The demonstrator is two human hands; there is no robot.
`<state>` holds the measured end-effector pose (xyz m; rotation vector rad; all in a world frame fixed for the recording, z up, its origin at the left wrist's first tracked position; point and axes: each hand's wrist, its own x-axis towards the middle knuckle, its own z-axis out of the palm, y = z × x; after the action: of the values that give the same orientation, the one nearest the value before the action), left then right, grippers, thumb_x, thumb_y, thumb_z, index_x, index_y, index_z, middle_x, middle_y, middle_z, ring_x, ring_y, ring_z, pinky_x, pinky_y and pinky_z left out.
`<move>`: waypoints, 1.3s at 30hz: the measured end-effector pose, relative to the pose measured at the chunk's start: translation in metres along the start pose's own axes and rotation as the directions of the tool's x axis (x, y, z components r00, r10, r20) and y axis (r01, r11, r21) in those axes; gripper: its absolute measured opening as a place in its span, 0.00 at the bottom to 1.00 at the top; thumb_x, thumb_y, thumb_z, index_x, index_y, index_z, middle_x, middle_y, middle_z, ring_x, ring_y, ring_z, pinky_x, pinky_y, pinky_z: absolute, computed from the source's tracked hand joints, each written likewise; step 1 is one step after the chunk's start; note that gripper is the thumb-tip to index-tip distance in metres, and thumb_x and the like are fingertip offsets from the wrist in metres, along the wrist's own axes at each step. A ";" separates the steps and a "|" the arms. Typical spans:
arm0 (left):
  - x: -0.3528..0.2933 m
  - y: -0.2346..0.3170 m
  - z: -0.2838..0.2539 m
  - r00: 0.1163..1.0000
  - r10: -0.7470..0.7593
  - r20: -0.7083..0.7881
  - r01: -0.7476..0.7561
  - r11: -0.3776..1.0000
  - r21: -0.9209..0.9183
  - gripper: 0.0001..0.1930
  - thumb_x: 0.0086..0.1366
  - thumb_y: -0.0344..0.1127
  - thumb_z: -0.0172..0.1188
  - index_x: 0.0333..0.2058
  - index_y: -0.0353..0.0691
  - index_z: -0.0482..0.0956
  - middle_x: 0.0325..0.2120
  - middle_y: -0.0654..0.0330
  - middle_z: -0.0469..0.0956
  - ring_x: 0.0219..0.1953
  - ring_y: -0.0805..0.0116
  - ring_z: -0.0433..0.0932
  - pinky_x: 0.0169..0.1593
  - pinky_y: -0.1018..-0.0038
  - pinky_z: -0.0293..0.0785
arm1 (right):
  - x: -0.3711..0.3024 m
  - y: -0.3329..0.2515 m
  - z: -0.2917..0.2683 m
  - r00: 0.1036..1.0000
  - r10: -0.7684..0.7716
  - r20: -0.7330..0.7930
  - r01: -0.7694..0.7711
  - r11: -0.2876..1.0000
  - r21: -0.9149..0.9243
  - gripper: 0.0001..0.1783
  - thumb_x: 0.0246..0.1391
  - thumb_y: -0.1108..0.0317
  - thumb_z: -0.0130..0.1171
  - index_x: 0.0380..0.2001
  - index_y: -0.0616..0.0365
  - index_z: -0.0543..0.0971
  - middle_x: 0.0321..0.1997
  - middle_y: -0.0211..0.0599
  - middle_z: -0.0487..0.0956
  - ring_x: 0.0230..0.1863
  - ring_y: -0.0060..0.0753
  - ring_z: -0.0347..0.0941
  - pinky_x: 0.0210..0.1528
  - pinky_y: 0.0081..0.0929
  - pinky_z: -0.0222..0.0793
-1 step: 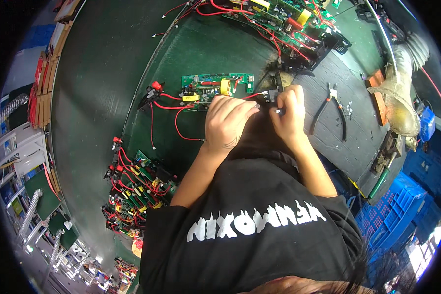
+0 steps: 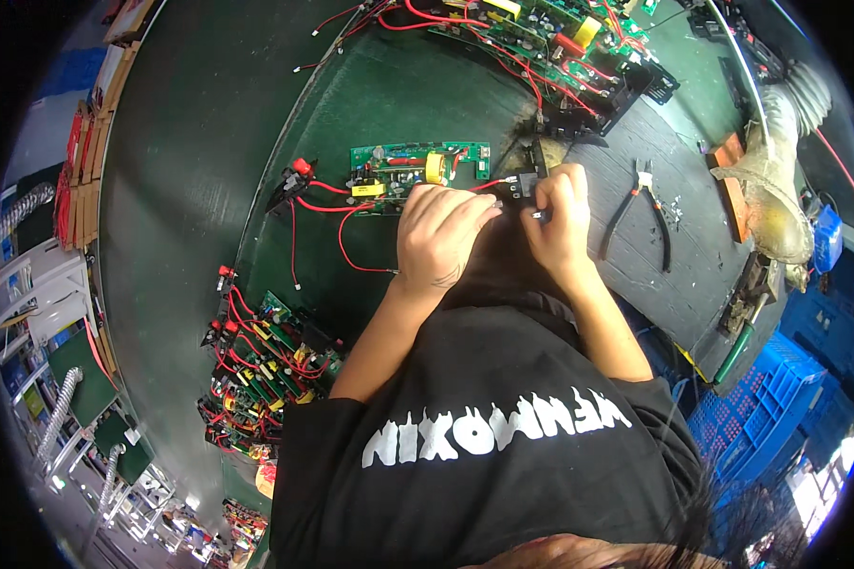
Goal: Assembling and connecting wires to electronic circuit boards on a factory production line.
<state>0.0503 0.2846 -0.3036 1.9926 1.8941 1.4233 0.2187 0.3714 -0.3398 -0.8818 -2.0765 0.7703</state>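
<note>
My left hand (image 2: pixel 436 232) is closed in a pinch just in front of a green circuit board (image 2: pixel 380 156); a small greyish tip shows at its fingertips, too small to name. The board carries a yellow-wound coil (image 2: pixel 435 168) and lies flat. Beside it, my right hand (image 2: pixel 562 218) grips a black plastic end panel (image 2: pixel 528 186) with socket openings. A red wire (image 2: pixel 484 185) runs from the board to a metal terminal on that panel. Thick red wires join the board's left side to another black panel (image 2: pixel 285 192) with red posts. A thin red wire (image 2: pixel 344 248) loops below.
Pliers (image 2: pixel 641 204) lie spread on the dark mat at right, beside small clippings. More wired boards are heaped at the far side (image 2: pixel 541 38) and left front (image 2: pixel 266 370). A grey duct (image 2: pixel 778 199), a green-handled tool (image 2: pixel 733 356) and a blue crate (image 2: pixel 754 408) stand right.
</note>
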 end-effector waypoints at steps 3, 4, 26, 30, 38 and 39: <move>-0.003 -0.003 0.008 0.999 0.040 0.010 -0.041 0.995 0.088 0.10 0.55 0.30 0.73 0.36 0.40 0.84 0.30 0.63 0.80 0.32 0.63 0.79 0.40 0.66 0.71 | -0.001 0.002 0.000 1.000 0.001 0.001 -0.001 1.000 0.007 0.20 0.31 0.84 0.63 0.30 0.59 0.68 0.34 0.46 0.66 0.37 0.53 0.65 0.39 0.42 0.65; -0.003 -0.002 0.010 0.999 0.044 0.009 -0.045 0.993 0.113 0.10 0.55 0.31 0.72 0.36 0.40 0.84 0.31 0.64 0.80 0.32 0.64 0.79 0.39 0.66 0.70 | -0.002 0.002 0.000 1.000 -0.005 -0.001 0.005 1.000 0.012 0.20 0.31 0.84 0.63 0.30 0.59 0.68 0.34 0.46 0.66 0.37 0.53 0.66 0.39 0.42 0.65; -0.009 0.002 0.023 0.999 -0.008 -0.051 0.016 0.990 0.143 0.11 0.52 0.32 0.74 0.35 0.41 0.86 0.29 0.64 0.80 0.32 0.64 0.78 0.40 0.67 0.67 | -0.005 0.000 0.000 1.000 -0.020 0.001 0.020 1.000 -0.003 0.20 0.31 0.83 0.66 0.29 0.58 0.68 0.35 0.47 0.67 0.39 0.53 0.66 0.40 0.42 0.66; -0.009 0.001 0.024 0.999 0.006 -0.051 0.001 0.991 0.138 0.11 0.52 0.32 0.74 0.35 0.41 0.86 0.29 0.65 0.80 0.32 0.64 0.78 0.40 0.67 0.67 | -0.006 0.001 0.001 1.000 -0.027 -0.002 0.027 1.000 -0.009 0.20 0.32 0.83 0.66 0.29 0.58 0.68 0.34 0.47 0.67 0.39 0.53 0.66 0.40 0.42 0.66; -0.008 0.001 0.023 0.999 -0.002 -0.051 0.009 0.992 0.125 0.11 0.52 0.32 0.74 0.35 0.41 0.86 0.29 0.65 0.80 0.32 0.64 0.78 0.40 0.67 0.67 | -0.005 -0.001 -0.002 1.000 -0.015 0.016 0.015 1.000 -0.010 0.20 0.32 0.83 0.66 0.28 0.58 0.68 0.34 0.46 0.67 0.38 0.53 0.66 0.40 0.42 0.66; -0.008 0.001 0.023 0.999 -0.003 -0.046 0.008 0.993 0.116 0.11 0.52 0.32 0.74 0.35 0.41 0.86 0.29 0.65 0.80 0.32 0.64 0.78 0.40 0.67 0.67 | -0.005 0.000 -0.002 1.000 -0.015 0.018 0.015 1.000 -0.011 0.20 0.32 0.83 0.66 0.28 0.58 0.68 0.34 0.46 0.67 0.38 0.53 0.66 0.40 0.42 0.66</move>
<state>0.0665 0.2906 -0.3206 2.0184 2.0445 1.4005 0.2229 0.3677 -0.3408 -0.8672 -2.1026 0.7625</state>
